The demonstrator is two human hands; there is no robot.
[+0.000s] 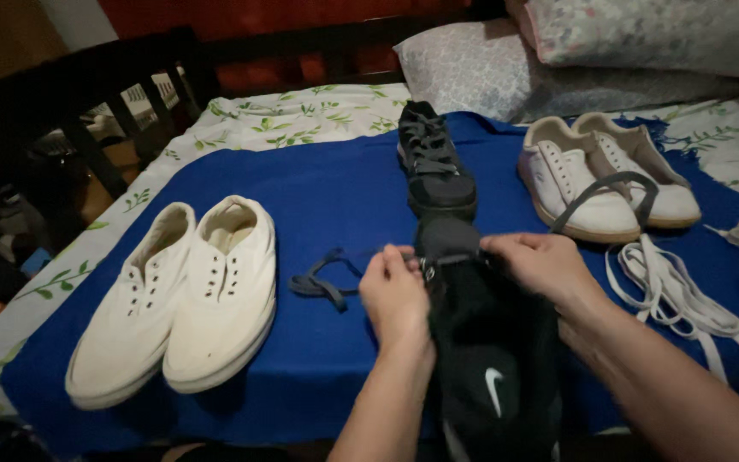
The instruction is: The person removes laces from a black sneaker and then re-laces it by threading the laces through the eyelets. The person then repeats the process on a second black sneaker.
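Black shoe (489, 359), blue cloth (318, 197)

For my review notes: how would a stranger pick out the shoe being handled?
On the blue cloth covering the bed, find the left hand and right hand at the near edge. Between them lies the black shoe, grey lace half threaded. Unlike the other black shoe beyond it, it is being held.
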